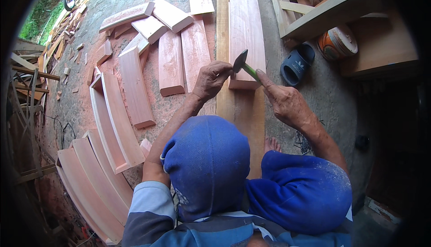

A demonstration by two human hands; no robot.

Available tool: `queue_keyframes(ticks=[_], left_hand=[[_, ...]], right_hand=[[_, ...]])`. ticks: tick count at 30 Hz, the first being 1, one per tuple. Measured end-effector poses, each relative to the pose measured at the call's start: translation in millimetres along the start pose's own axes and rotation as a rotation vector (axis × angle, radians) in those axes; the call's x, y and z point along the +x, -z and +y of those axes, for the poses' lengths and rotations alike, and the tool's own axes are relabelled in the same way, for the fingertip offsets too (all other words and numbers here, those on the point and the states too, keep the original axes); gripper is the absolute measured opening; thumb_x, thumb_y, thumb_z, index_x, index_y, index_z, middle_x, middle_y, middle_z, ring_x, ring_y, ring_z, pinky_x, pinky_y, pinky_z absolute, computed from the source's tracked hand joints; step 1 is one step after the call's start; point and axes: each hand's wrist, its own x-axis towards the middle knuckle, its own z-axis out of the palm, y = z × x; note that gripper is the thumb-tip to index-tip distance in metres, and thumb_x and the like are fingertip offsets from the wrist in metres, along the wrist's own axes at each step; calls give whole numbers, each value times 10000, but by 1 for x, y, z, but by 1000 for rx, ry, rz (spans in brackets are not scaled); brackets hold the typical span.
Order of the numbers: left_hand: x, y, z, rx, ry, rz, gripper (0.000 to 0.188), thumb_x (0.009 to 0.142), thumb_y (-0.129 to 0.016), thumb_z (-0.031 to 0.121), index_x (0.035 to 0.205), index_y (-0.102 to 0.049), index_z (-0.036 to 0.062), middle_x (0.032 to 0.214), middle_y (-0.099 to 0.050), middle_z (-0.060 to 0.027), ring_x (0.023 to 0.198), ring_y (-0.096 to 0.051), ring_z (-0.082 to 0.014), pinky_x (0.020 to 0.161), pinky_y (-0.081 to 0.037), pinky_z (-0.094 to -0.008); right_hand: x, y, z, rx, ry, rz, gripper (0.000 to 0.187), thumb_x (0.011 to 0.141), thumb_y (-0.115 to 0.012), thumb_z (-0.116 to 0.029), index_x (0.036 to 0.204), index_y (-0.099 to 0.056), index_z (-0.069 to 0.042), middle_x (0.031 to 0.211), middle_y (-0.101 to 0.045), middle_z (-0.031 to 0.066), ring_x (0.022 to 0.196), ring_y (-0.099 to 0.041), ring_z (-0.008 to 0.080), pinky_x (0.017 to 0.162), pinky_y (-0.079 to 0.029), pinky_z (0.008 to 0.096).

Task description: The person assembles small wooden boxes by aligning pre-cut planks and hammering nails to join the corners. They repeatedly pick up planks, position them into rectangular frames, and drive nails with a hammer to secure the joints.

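My right hand (pixel 287 104) grips a hammer (pixel 251 71) by its green handle, index finger laid along it. The dark hammer head is close to the fingertips of my left hand (pixel 213 79). Those fingers are pinched together at the left edge of a pale pink wooden piece (pixel 247 31), near its close end. Whatever they hold is too small or hidden to make out. The wooden piece lies lengthwise on a long yellowish plank (pixel 223 45), which runs away from me between my blue-clad knees (pixel 208 166).
Several cut wooden pieces (pixel 137 87) and box-like frames (pixel 112 121) lie to the left, amid sawdust. Stacked boards (pixel 90 175) sit at the lower left. On the right are a dark blue clog (pixel 297 64), a tub (pixel 337 43) and a wooden frame (pixel 330 9). Loose nails (pixel 303 143) lie near my bare foot.
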Motion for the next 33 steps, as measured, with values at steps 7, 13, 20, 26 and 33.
queue_keyframes(ticks=[7, 13, 20, 26, 33], left_hand=[[41, 4, -23, -294, 660, -151, 728, 980, -595, 667, 1192, -665, -26, 949, -688, -107, 801, -651, -151, 685, -543, -297], [59, -14, -27, -377, 615, -212, 629, 991, -590, 653, 879, -710, 45, 658, -513, 15, 573, -504, -104, 521, -382, -282], [39, 1, -37, -306, 718, -257, 718, 996, -598, 642, 1252, -674, -24, 1022, -727, -122, 846, -727, -192, 709, -603, -332], [48, -5, -48, -303, 631, -298, 559, 1023, -582, 597, 1184, -697, 74, 901, -672, -24, 719, -658, -138, 639, -573, -275], [50, -7, -34, -300, 667, -307, 686, 988, -593, 664, 1195, -666, 14, 1043, -714, -97, 869, -735, -197, 751, -614, -353]], right_hand=[[-11, 43, -37, 358, 233, 534, 600, 1069, -529, -89, 1637, -339, -91, 817, -664, 213, 640, -653, 345, 605, -542, 439], [5, 14, 0, -61, 63, 62, 645, 1031, -573, -37, 1634, -370, -147, 781, -643, 199, 629, -636, 316, 629, -533, 443], [-14, 17, -23, 554, 353, 660, 571, 1068, -550, -105, 1618, -398, -119, 722, -611, 125, 590, -614, 218, 551, -498, 378], [-3, 31, -26, 133, 116, 171, 615, 1056, -565, -128, 1635, -365, -170, 780, -624, 226, 653, -639, 377, 630, -540, 457], [-10, -7, -4, 46, 109, 142, 617, 1061, -572, -112, 1638, -352, -134, 731, -635, 183, 559, -619, 269, 583, -523, 425]])
